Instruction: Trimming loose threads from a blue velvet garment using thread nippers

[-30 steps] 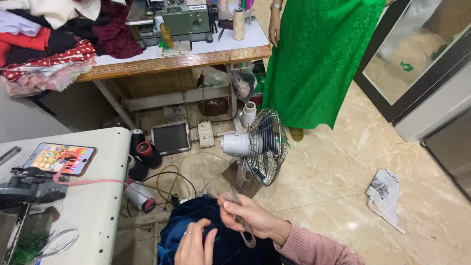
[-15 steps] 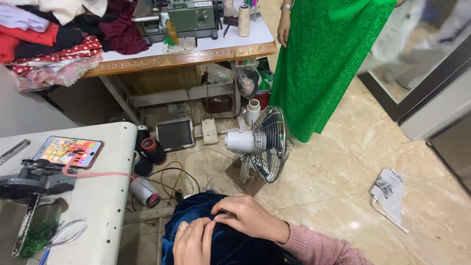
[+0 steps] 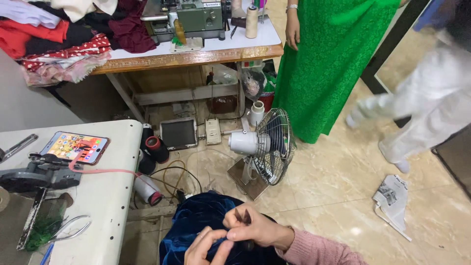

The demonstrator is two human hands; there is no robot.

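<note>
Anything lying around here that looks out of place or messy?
Yes. A crumpled paper lies loose on the tiled floor at right, and thread cones stand or lie tipped among cables by the fan. Both hands pinch the dark blue velvet fabric.

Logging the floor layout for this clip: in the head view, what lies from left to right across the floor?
Black thread cones → grey pedal plate → white power strip → floor fan → person in green dress → crumpled newspaper.
</note>
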